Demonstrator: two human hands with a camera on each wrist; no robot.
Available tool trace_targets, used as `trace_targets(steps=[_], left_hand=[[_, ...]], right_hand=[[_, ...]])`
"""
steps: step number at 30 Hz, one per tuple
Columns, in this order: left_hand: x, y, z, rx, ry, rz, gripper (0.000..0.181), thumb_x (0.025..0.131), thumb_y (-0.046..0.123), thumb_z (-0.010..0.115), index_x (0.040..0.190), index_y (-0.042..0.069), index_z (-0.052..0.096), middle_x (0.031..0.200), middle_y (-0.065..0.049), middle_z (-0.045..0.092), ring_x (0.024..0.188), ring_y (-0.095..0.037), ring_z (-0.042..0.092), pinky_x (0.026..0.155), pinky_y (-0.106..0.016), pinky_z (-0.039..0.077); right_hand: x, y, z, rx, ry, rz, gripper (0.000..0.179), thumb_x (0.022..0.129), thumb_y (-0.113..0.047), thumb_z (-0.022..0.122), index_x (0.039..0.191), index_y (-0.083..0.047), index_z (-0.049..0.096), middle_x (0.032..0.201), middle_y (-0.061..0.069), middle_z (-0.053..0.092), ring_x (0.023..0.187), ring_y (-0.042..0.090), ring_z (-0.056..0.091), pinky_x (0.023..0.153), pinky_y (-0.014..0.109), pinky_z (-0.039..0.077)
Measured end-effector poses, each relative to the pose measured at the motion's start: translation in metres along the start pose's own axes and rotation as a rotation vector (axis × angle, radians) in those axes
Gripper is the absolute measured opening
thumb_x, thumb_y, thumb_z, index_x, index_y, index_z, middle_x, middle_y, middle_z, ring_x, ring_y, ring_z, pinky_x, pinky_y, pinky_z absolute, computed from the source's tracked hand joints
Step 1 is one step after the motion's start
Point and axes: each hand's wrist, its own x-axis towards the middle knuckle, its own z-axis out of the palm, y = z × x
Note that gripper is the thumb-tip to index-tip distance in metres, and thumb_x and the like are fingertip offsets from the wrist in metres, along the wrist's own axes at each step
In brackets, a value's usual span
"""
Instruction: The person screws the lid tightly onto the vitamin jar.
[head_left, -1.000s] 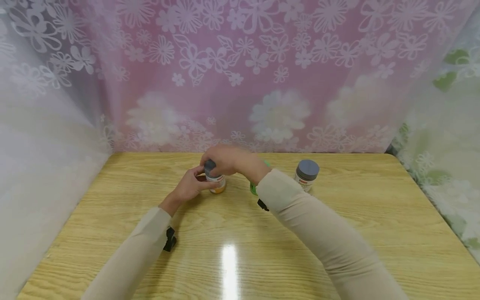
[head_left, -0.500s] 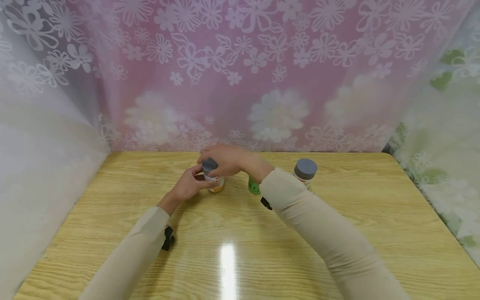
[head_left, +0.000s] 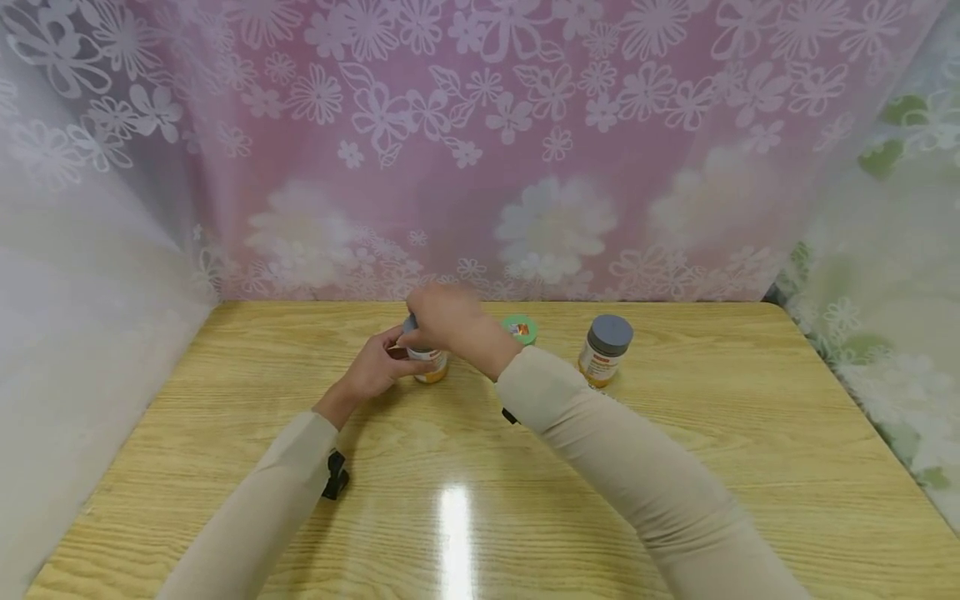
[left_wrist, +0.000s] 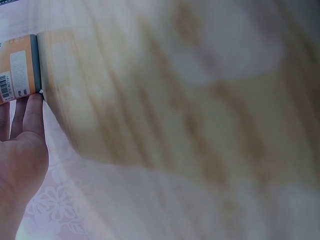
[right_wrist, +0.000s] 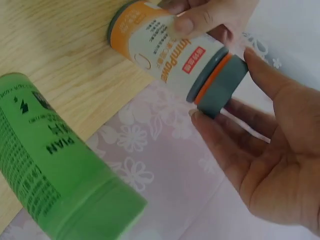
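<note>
A supplement bottle (head_left: 431, 371) with a white and orange label stands on the table at centre-left in the head view. My left hand (head_left: 371, 368) holds its body, thumb on the near side. My right hand (head_left: 444, 317) is over the top, hiding most of the grey lid. In the right wrist view, the right thumb and fingers pinch that lid (right_wrist: 225, 85). An orange ring (right_wrist: 212, 77) shows between lid and body. The left wrist view catches only the bottle's label (left_wrist: 20, 70) and part of the left hand (left_wrist: 22, 155).
A green bottle (right_wrist: 60, 160) stands close to my right wrist; the head view shows its green lid (head_left: 519, 327). Farther right is a second grey-lidded bottle (head_left: 606, 346). The wooden table (head_left: 375, 517) meets a floral pink curtain (head_left: 555, 217) at its back edge.
My right hand has turned on the lid, and its wrist and sleeve have shifted slightly left. More of the green lid and the second bottle shows. The left hand stays on the bottle.
</note>
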Motion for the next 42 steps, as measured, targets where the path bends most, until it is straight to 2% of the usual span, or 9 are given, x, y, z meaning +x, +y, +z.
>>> trace_targets(steps=[5,8,12,15,17,28,34,38,42], left_hand=[[0.001,0.002,0.000,-0.036,-0.006,-0.014,0.049,0.084,0.015,0.075,0.129,0.009,0.057,0.126,-0.011,0.056,0.108,-0.027,0.060,0.084,-0.042,0.052],[0.001,0.003,0.000,-0.059,-0.008,-0.028,0.053,0.084,0.014,0.075,0.133,0.009,0.054,0.130,-0.010,0.051,0.112,-0.027,0.058,0.086,-0.042,0.052],[0.000,0.001,-0.002,-0.044,-0.020,-0.014,0.057,0.087,0.013,0.072,0.139,0.009,0.047,0.133,-0.011,0.050,0.115,-0.027,0.056,0.088,-0.040,0.051],[-0.001,0.000,-0.003,-0.027,-0.010,-0.010,0.056,0.087,0.014,0.072,0.138,0.008,0.049,0.133,-0.010,0.051,0.114,-0.027,0.057,0.087,-0.040,0.052],[-0.002,0.001,-0.003,-0.024,0.001,-0.017,0.058,0.086,0.015,0.073,0.139,0.010,0.049,0.134,-0.009,0.051,0.114,-0.026,0.057,0.087,-0.039,0.052],[-0.003,0.003,-0.002,-0.010,0.003,-0.008,0.055,0.087,0.010,0.072,0.137,0.008,0.051,0.134,-0.010,0.051,0.116,-0.028,0.056,0.087,-0.038,0.052],[-0.003,0.003,-0.002,-0.008,-0.001,-0.026,0.055,0.088,0.008,0.071,0.139,0.008,0.049,0.136,-0.011,0.049,0.118,-0.029,0.054,0.088,-0.037,0.051],[-0.007,0.017,0.002,-0.012,-0.002,-0.044,0.054,0.088,0.005,0.070,0.137,0.003,0.049,0.134,-0.015,0.050,0.118,-0.032,0.054,0.088,-0.039,0.051],[-0.009,0.024,0.005,-0.005,-0.002,-0.042,0.054,0.087,0.006,0.070,0.137,0.002,0.049,0.132,-0.016,0.051,0.117,-0.032,0.055,0.088,-0.039,0.051]], right_hand=[[0.000,-0.002,0.004,-0.034,0.033,0.066,0.048,0.092,-0.060,0.050,0.093,-0.013,0.060,0.078,0.000,0.059,0.059,0.013,0.054,0.047,0.026,0.042],[0.001,0.002,0.004,-0.006,0.014,0.045,0.057,0.094,-0.062,0.043,0.120,-0.014,0.059,0.110,0.004,0.062,0.089,0.018,0.062,0.067,0.031,0.052],[0.002,0.013,0.000,0.029,-0.058,-0.146,0.056,0.097,-0.051,0.048,0.144,-0.022,0.042,0.150,0.001,0.034,0.132,0.021,0.039,0.101,0.038,0.041],[0.002,0.018,-0.004,0.093,-0.147,-0.300,0.045,0.098,-0.031,0.057,0.141,-0.021,0.048,0.148,-0.001,0.038,0.132,0.018,0.039,0.102,0.035,0.038],[0.001,0.018,-0.006,0.117,-0.185,-0.330,0.041,0.097,-0.023,0.059,0.137,-0.020,0.053,0.141,-0.002,0.046,0.127,0.016,0.044,0.100,0.033,0.040],[0.000,0.000,-0.003,0.087,-0.104,-0.204,0.026,0.093,-0.018,0.065,0.119,-0.015,0.067,0.109,-0.003,0.064,0.089,0.013,0.058,0.076,0.029,0.048],[0.001,0.011,-0.003,0.111,-0.144,-0.268,0.037,0.093,-0.024,0.065,0.129,-0.014,0.059,0.125,-0.001,0.057,0.106,0.013,0.055,0.085,0.028,0.046],[0.001,0.018,-0.005,0.137,-0.186,-0.332,0.035,0.095,-0.018,0.063,0.130,-0.013,0.059,0.128,0.000,0.054,0.113,0.014,0.051,0.091,0.029,0.044],[0.001,0.019,-0.007,0.116,-0.206,-0.304,0.040,0.095,-0.017,0.062,0.134,-0.015,0.055,0.131,0.000,0.053,0.114,0.015,0.051,0.091,0.030,0.044]])
